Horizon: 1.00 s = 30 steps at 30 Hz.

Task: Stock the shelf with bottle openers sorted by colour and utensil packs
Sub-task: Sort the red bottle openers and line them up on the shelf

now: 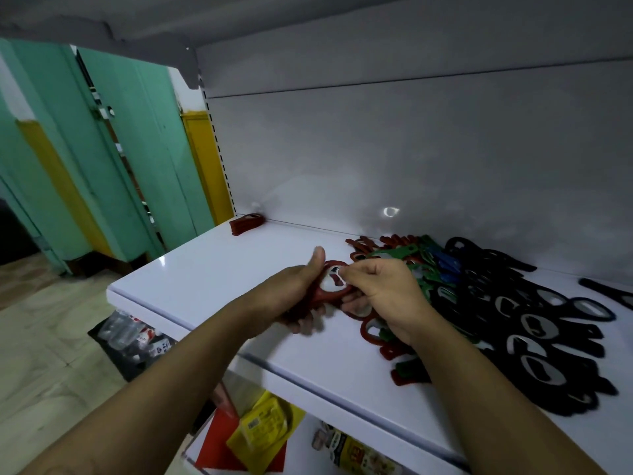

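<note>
My left hand (294,296) grips a small stack of red bottle openers (330,291) just above the white shelf (212,275), thumb raised. My right hand (383,293) pinches the head of the top red opener in that stack. To the right lies a mixed pile of red, green and blue openers (411,265), and beside it a large spread of black openers (534,323). A short stack of red openers (246,223) sits alone at the shelf's back left corner. No utensil packs are in sight on this shelf.
The grey back panel (411,149) closes the shelf behind. On the lower shelf lie yellow packets (263,430) and a printed pack (356,454). A dark bag of goods (133,341) sits on the tiled floor at left, before green doors (113,149).
</note>
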Tool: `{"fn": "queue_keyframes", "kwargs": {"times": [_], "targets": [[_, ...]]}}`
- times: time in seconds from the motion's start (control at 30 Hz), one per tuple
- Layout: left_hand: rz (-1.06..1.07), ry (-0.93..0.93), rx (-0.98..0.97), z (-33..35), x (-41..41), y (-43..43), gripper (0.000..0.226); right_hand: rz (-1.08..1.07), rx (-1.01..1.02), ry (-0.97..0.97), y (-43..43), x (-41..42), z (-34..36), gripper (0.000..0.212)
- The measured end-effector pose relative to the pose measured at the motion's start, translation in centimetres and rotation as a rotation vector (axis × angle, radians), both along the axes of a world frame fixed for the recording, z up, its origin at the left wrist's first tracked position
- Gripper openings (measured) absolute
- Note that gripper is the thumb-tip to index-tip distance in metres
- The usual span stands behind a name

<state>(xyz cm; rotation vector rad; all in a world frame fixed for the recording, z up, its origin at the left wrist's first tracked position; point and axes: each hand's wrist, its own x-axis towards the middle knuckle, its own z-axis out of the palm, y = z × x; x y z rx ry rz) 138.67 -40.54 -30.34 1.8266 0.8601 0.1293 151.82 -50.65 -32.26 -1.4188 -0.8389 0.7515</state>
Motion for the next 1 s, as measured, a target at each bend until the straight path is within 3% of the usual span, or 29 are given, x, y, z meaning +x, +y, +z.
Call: {"fn": "queue_keyframes", "kwargs": {"times": [0.17,0.23,0.5,0.63,0.77,1.0], "targets": [[-0.148,0.211,0.859,-0.9,-0.6,0.1,0.037,-0.092,-0.028,0.075,0.3,0.2,-0.5,0.015],[-0.144,0.231,1.008,-1.1,-0.8,0.1,0.027,-0.107,-0.030,0.090,0.5,0.1,-0.7,0.016],[-0.196,0.457,1.114,-1.9,-1.0,0.2,0.017,-0.161,-0.030,0.178,1.1,-0.7,-1.0,0.013],[-0.266,0.398,0.973,-1.8,-1.3,0.7,0.018,-0.171,-0.067,0.187,1.9,-0.8,-0.7,0.013],[-0.176,0.326,1.004,-2.2,-1.1,2.4,0.018,-0.162,-0.064,0.234,3.4,-1.0,0.5,0.017],[-0.091,0.389,0.889,-1.1,-2.0,7.1,0.019,-0.155,-0.049,0.435,8.0,-3.3,1.2,0.027]]}}
